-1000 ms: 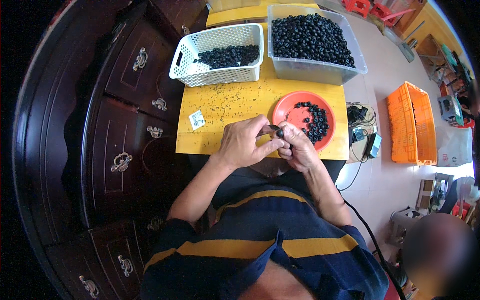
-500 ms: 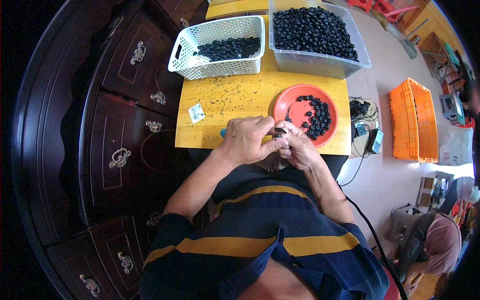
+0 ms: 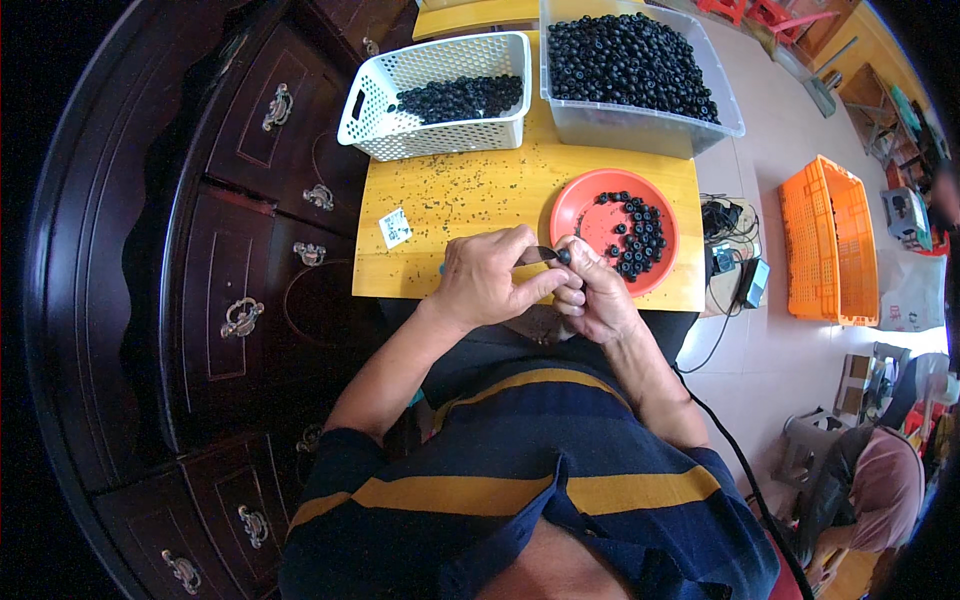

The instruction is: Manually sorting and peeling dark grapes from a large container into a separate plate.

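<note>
My left hand (image 3: 490, 275) is closed on a small knife (image 3: 536, 255), its dark curved blade pointing right past the fingers. A bit of blue shows behind this hand, perhaps the handle. Between thumb and fingers, my right hand (image 3: 600, 295) pinches a small round black part (image 3: 564, 256), and the blade tip meets it or lies right beside it. Just beyond the right hand sits a red round plate (image 3: 583, 190) with several loose black ring-shaped parts (image 3: 640, 232) on it.
Farther back on the yellow table (image 3: 460, 215) stand a white perforated basket (image 3: 380, 150) and a clear bin (image 3: 620, 128), both holding black parts. Black scraps and a printed label (image 3: 395, 228) lie nearby. Dark drawers (image 3: 240, 260) line the left; an orange crate (image 3: 828, 250) and another person (image 3: 885, 485) are right.
The knife blade has swung and drawn left, with my left hand slightly withdrawn. The black part between my right fingers now shows more plainly.
</note>
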Available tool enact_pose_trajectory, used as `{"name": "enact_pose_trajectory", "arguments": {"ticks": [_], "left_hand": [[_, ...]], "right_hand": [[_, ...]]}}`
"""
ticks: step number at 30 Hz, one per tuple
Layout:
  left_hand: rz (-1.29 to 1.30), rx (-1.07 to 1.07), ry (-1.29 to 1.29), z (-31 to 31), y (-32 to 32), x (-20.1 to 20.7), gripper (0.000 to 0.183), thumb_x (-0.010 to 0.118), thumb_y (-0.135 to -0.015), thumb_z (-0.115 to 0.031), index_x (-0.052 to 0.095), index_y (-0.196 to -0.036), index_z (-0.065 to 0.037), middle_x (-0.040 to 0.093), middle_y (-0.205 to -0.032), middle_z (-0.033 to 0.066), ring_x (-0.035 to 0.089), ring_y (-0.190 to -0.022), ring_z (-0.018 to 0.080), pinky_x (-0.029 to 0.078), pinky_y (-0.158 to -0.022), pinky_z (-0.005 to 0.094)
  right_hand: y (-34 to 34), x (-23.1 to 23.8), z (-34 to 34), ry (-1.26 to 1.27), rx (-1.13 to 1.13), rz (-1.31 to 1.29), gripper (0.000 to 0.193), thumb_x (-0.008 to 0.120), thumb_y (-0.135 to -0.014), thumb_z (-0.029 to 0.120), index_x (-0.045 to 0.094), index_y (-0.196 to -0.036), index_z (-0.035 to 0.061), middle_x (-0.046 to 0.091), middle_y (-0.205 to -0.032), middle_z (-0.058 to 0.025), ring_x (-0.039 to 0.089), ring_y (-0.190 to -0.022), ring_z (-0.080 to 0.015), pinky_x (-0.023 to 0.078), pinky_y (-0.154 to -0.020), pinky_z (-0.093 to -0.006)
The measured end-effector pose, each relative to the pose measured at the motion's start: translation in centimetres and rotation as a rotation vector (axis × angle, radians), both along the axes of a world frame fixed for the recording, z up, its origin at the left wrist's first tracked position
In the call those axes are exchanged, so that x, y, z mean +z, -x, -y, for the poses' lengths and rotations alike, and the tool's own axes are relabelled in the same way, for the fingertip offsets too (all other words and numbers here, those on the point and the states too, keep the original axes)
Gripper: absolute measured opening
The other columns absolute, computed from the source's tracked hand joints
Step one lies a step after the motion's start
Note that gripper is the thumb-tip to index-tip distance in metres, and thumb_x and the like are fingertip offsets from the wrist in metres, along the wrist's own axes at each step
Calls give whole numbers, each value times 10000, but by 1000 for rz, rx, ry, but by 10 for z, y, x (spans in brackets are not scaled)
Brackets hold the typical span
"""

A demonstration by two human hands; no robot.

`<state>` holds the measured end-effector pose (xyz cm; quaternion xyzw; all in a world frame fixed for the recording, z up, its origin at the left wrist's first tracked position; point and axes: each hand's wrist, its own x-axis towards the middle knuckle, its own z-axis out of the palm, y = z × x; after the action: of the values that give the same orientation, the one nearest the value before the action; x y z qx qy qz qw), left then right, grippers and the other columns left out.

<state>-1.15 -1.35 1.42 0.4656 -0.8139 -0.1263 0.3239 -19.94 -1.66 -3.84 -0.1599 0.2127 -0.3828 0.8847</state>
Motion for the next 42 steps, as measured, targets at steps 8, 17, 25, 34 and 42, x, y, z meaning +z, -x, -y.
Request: {"name": "enact_pose_trajectory", "arguments": {"ticks": [8,17,25,34,42], "left_hand": [[-195,-8,-175,-3,7,6,236,792,-817,-160,668,-997,-71,618,-665,63,619,-559,199,490,-545,324],[270,144,-320,42,-38,21,261,738,-847,-309,720,-955,-72,708,-769,111,702,-688,274,546,-655,404],[156,489,-64,99,-66,61,517,726,-883,-407,635,-1261,-66,735,-895,160,724,-804,278,564,-737,393],[-27,113,-418,1,-11,19,350,796,-807,-298,696,-1033,-51,640,-682,93,655,-598,256,506,-574,382],[-39,138,-407,-13,6,9,341,787,-814,-249,698,-1079,-53,640,-677,85,657,-600,267,516,-578,388]], "right_hand": [[-7,-6,0,11,24,-20,244,555,-1030,374,558,-1002,132,435,-711,71,365,-560,-27,256,-451,-170],[-8,-16,2,-109,44,-61,281,496,-1052,346,556,-1125,81,483,-799,28,407,-598,-49,295,-456,-180],[-12,-9,0,-40,99,-70,355,441,-1076,322,537,-1289,55,489,-808,31,395,-597,-54,300,-461,-178],[-22,-8,-1,-93,68,-169,371,393,-1083,436,558,-1140,109,445,-707,50,360,-546,-48,284,-438,-193],[-30,-15,-9,54,-18,-317,378,367,-1090,361,594,-1029,64,492,-669,31,401,-501,-65,307,-413,-228]]}}
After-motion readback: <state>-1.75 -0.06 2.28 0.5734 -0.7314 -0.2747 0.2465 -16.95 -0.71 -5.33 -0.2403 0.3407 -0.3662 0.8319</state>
